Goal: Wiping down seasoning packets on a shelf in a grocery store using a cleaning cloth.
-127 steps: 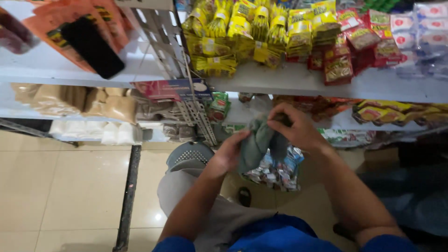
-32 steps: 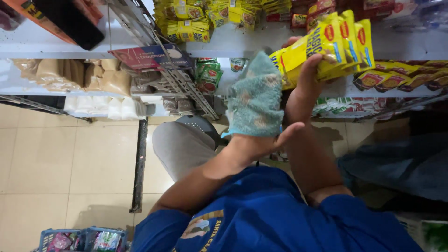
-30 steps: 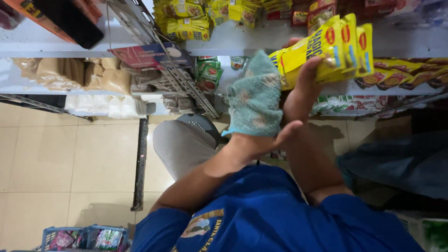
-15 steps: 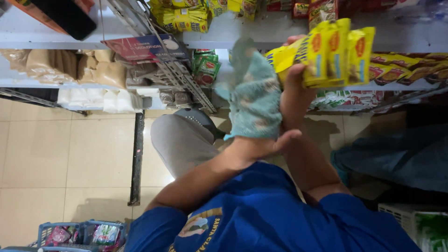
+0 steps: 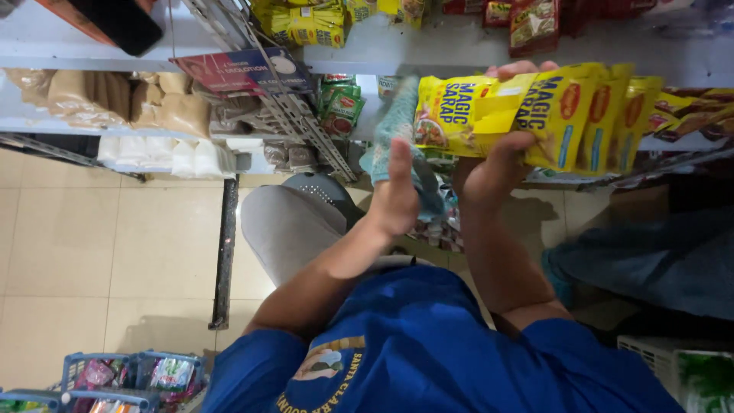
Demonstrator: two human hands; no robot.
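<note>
Blurred teal cloth (image 5: 397,130) half hidden behind left hand (image 5: 395,195), yellow sachets (image 5: 550,111).

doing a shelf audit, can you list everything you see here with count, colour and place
sachet strip: one bundle of several, yellow with red marks, held up before the upper shelf
cloth: one, teal, against the left end of the sachet strip
upper shelf: one, white, across the top
yellow packets: a row, count unclear, on the upper shelf
red packets: a few, upper shelf, right
tan bags: several, lower shelf, left
white bags: several, below the tan bags
baskets: two, blue, on the floor, bottom left
floor: beige tiles
left hand: on the cloth
right hand: gripping the sachet strip
</note>
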